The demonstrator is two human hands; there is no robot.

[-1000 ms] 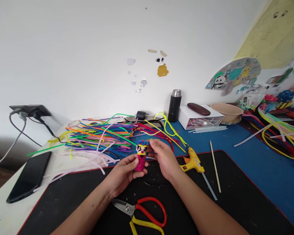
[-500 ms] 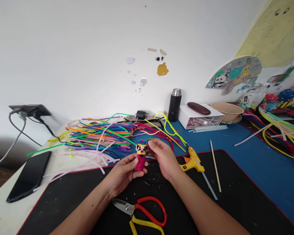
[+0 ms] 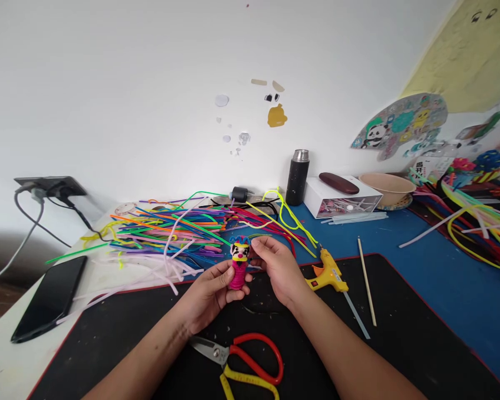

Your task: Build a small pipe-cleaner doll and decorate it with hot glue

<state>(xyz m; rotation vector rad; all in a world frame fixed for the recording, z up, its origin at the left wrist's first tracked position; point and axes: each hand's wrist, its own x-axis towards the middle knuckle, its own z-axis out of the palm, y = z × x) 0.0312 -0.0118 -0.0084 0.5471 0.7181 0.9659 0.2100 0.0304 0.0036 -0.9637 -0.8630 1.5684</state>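
Observation:
A small pipe-cleaner doll (image 3: 238, 272) stands upright before me, with a magenta coiled body, a black and white painted-looking face, a yellow band and blue loops on top. My left hand (image 3: 216, 286) is closed round its body, thumb in front and fingers behind. At the right side of its head, my right hand (image 3: 277, 266) has thumb and forefinger pinched together against the edge; the other fingers curl behind, partly hidden. Below the hands, scissors (image 3: 256, 361) with one red and one yellow handle lie on the black mat (image 3: 150, 316).
A yellow glue gun (image 3: 329, 272) with a glue stick and a wooden stick (image 3: 366, 283) lie right. Pipe cleaners (image 3: 170, 228) are heaped behind. A phone (image 3: 50, 300) lies left. A black flask (image 3: 298, 178), white drawer box (image 3: 341, 197) and bowl (image 3: 387, 189) line the wall.
The doll has tilted slightly in my fingers, its head leaning a little to the left. Both hands keep nearly the same place.

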